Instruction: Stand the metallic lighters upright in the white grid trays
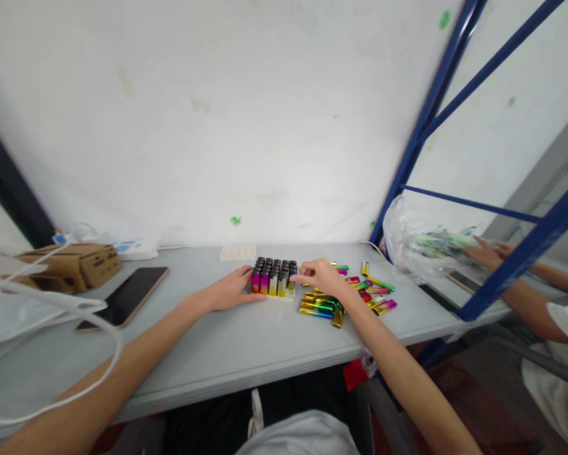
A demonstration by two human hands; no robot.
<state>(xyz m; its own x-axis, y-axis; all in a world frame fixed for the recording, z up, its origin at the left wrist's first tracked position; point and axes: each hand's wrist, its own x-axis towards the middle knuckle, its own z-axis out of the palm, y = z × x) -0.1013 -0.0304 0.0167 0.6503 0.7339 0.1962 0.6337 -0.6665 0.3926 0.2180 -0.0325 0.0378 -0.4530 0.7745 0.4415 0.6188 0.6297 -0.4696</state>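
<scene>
Upright lighters (273, 282) with black tops and shiny coloured bodies stand in tight rows in a pale tray (288, 296). My left hand (231, 289) is wrapped round the left end of this block, thumb along the front and fingers behind. At the right end, my right hand (322, 277) has curled fingers, its thumb against a lighter (292, 273) at the block's edge. That hand partly hides the contact. Loose metallic lighter sleeves or bodies (316, 308) in several colours lie in a pile beneath and right of my right hand.
A white perforated tray (237, 253) lies behind the block. To the left are a phone (132, 294), a cardboard box (82, 262) and a white cable (115, 341). A blue metal frame (419, 133) rises at right, near a plastic bag (407, 237) and another person's hands (487, 256).
</scene>
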